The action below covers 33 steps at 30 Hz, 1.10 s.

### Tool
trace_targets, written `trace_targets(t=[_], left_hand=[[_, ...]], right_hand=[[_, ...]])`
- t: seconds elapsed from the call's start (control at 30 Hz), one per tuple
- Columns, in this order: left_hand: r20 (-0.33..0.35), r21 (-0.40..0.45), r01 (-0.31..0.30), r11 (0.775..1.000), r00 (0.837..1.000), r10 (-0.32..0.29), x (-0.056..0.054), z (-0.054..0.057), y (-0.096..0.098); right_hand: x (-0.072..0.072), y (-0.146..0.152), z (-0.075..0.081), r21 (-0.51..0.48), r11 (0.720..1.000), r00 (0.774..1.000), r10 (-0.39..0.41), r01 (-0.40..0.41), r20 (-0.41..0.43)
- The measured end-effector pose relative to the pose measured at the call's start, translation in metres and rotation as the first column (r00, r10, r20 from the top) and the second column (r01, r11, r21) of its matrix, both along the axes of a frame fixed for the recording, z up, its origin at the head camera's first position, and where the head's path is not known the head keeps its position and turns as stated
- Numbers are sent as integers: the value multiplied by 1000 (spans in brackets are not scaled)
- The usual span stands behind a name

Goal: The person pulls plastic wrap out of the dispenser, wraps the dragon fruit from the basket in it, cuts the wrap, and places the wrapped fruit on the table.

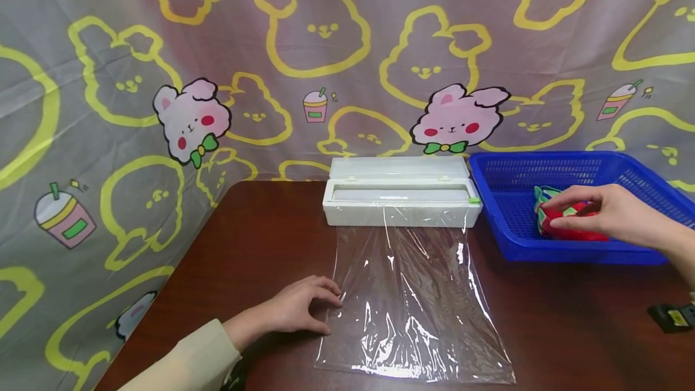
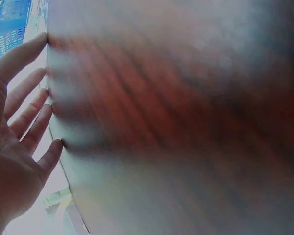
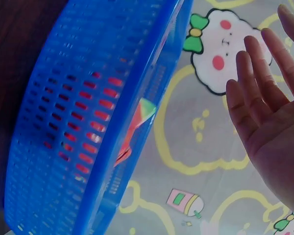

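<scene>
Posed open-fingered and relaxed.
Resting left hand (image 1: 297, 308) by cling film (image 1: 407, 312), lower centre; poising right hand (image 1: 610, 215) over blue basket (image 1: 543, 252), right.

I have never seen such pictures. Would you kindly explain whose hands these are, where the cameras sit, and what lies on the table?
No machine works here, only a person's bare left hand and right hand. The wide picture comes from a camera on the head, the other two from the wrists. On the table are a white box, a sheet of clear film coming from it, and a blue basket with a red-and-green item inside. The left hand rests at the film's edge; the right hand is over the basket. Neither holds anything.
</scene>
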<state>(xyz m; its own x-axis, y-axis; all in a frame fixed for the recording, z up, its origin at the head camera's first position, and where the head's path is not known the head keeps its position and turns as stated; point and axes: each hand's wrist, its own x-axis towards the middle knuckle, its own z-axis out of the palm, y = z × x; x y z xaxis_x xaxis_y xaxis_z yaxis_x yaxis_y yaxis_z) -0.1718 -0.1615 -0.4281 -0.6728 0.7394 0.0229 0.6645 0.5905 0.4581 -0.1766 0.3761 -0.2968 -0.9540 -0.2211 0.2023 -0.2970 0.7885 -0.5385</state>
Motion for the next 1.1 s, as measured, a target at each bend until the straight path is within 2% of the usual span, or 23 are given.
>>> trace_targets(t=[0.2, 0.47, 0.77, 1.1], left_hand=[[0, -4, -3, 1000, 1000, 3, 0, 0, 0], [-4, -6, -2, 1000, 1000, 2, 0, 0, 0], [-1, -4, -2, 1000, 1000, 2, 1, 0, 0], [-8, -8, -3, 1000, 1000, 3, 1, 1, 0]], right_hand=[[-10, 13, -3, 54, 996, 997, -70, 68, 25], [-25, 32, -5, 98, 988, 990, -128, 121, 66], [-37, 41, -5, 139, 983, 987, -137, 124, 88], [-43, 47, -11, 165, 977, 983, -151, 133, 102]])
